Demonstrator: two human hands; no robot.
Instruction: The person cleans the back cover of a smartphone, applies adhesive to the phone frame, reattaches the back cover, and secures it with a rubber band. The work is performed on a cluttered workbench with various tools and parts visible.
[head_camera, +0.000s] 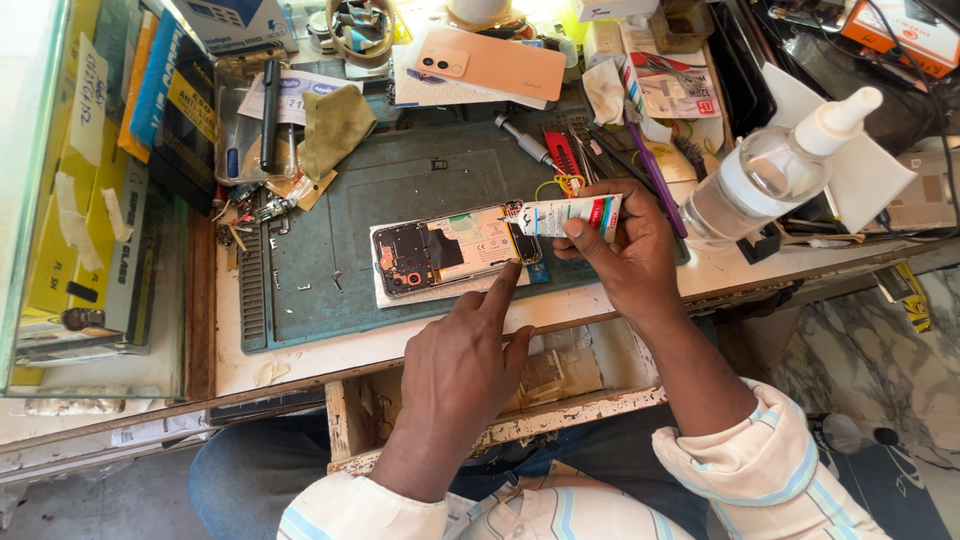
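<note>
Cream sleeves (745, 465) with pale blue stripes, rolled up; blue trousers (250, 470).

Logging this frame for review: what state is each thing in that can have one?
Opened black phone with exposed circuit board: back off, flat on the mat.
White glue tube: nozzle at the phone's edge.
Right hand: grip shut on tube.
Left hand: forefinger pressing phone.
Clear plastic dropper bottle: capped, tilted.
</note>
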